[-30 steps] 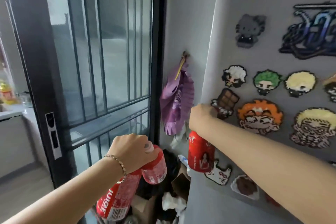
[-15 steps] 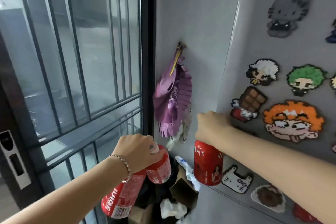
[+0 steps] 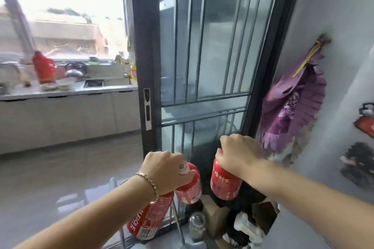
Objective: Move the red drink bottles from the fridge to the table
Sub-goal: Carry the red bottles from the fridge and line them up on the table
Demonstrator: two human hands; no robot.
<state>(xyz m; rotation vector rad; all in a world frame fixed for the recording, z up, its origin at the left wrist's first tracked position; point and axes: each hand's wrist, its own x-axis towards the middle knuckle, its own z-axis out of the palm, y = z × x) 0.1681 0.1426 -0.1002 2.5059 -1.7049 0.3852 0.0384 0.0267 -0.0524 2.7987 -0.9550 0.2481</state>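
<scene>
My left hand (image 3: pixel 165 170) grips two red drink bottles by their necks: one (image 3: pixel 189 187) hangs nearly upright, the other (image 3: pixel 148 221) slants down to the left under my wrist. My right hand (image 3: pixel 239 155) is closed over the top of a third red drink bottle (image 3: pixel 224 183), which hangs upright just right of the others. All three are in the air in front of a dark-framed glass sliding door (image 3: pixel 204 70). The grey fridge (image 3: pixel 344 66) with magnets stands at the right edge, its door closed.
A purple folded fan (image 3: pixel 291 111) hangs on the fridge's side. Rubbish, cardboard and a black bag (image 3: pixel 242 222) lie on the floor below my hands. Through the doorway at left runs a kitchen counter (image 3: pixel 66 92) with a red thermos (image 3: pixel 43 69), kettle and bowls.
My view has swung left, away from the fridge front towards the doorway and kitchen. My right hand has come off the fridge door and drawn in beside my left hand.
</scene>
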